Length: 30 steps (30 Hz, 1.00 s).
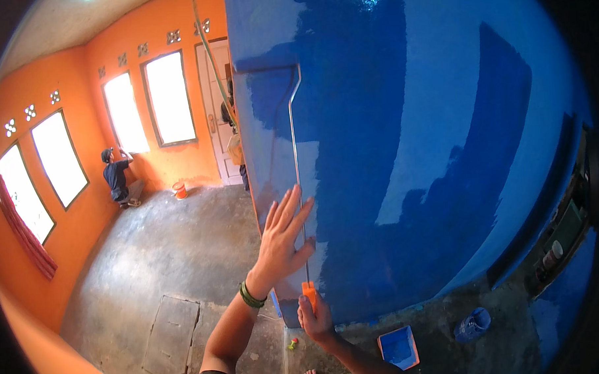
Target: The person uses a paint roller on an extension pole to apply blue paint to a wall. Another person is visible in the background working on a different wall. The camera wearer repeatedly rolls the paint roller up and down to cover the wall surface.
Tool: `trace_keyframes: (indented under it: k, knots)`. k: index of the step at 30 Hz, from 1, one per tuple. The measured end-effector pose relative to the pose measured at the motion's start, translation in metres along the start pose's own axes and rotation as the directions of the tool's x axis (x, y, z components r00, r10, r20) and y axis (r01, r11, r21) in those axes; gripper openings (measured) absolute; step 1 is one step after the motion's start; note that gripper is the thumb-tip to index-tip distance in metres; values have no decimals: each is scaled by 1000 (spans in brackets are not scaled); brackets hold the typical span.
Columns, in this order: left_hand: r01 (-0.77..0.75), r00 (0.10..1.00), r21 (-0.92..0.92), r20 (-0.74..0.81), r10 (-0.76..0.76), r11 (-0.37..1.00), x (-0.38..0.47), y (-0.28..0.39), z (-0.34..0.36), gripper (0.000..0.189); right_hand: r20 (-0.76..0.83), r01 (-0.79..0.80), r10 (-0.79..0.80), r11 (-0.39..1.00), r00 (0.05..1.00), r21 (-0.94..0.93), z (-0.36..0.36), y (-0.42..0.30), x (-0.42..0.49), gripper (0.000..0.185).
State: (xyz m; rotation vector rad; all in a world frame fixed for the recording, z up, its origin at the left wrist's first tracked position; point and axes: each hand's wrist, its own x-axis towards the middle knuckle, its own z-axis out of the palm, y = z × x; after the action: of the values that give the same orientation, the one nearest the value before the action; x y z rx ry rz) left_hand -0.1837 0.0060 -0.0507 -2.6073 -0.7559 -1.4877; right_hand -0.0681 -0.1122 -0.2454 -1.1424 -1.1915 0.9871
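My right hand [317, 321] grips the orange handle [309, 291] of a paint roller. From the handle a bent metal rod [293, 133] runs up to the roller head [265, 65], which lies against the wall [357, 135] near its left edge. Dark blue paint covers parts of this wall, among lighter blue patches. Raised beside the rod, my left hand [284, 237] has its fingers spread and holds nothing. Whether its palm touches the rod or the wall I cannot tell. A green band circles the left wrist.
On the floor stand a blue-stained paint tray [399, 347] and a paint bucket [472, 324]. Across the room, a person [118, 178] crouches by an orange wall near an orange bucket [180, 190]. Another person [236, 139], partly hidden, is by the door [218, 125]. A floor hatch [171, 340] lies lower left.
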Motion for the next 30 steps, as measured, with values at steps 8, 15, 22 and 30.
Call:
trace_keyframes:
  k: [8, 15, 22, 30]
  knots:
    - [50, 998, -44, 30, -48, 998, -51, 12, 15, 84, 12, -41, 42, 993, 999, -115, 0, 38, -37, 33]
    - [68, 997, -53, 37, -67, 996, -29, 13, 1, 83, -8, 80, -82, 990, 997, -112, 6, 24, -30, 34]
    - [66, 998, -44, 19, -65, 997, -17, 9, -8, 85, 9, -3, 3, 1000, 1000, -9, 18, -8, -22, 32]
    - [57, 997, -90, 49, -52, 994, -44, 22, -9, 83, -50, -53, 47, 989, 998, -135, 20, 11, -59, 32]
